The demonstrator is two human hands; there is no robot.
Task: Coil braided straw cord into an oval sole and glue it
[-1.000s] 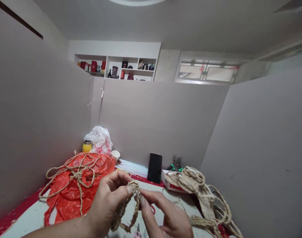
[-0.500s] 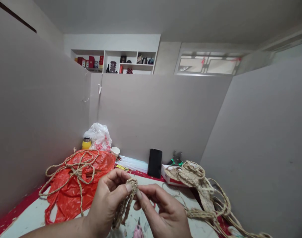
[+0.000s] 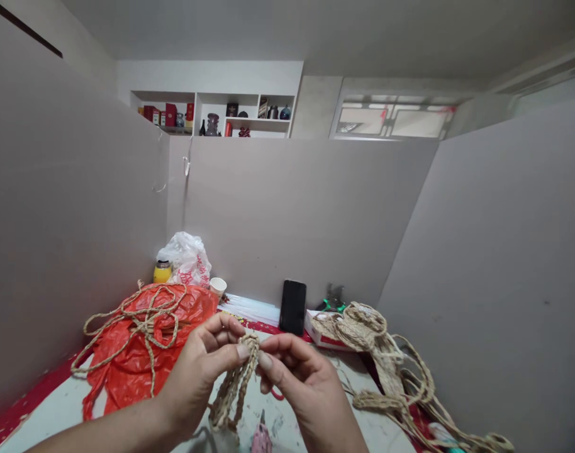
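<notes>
Folded braid (image 3: 231,390) is held above near-middle of surface (image 3: 375,428), its top clamped by L grip (image 3: 193,374) & its R edge pinched by R grip (image 3: 311,384), so both are closed on it. Folds s/b kept flush & untwisted, w/ steady L thumb pressure, while R edge is adj. bit by bit. Hanging loops s/b kept clear of pink tool (image 3: 261,438) just below, approx. mid.

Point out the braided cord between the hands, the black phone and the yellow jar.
Braided cord (image 3: 227,396): head view, on its hanging strands.
Black phone (image 3: 292,307): head view, mid-screen.
Yellow jar (image 3: 162,273): head view, on its yellow body.
</notes>
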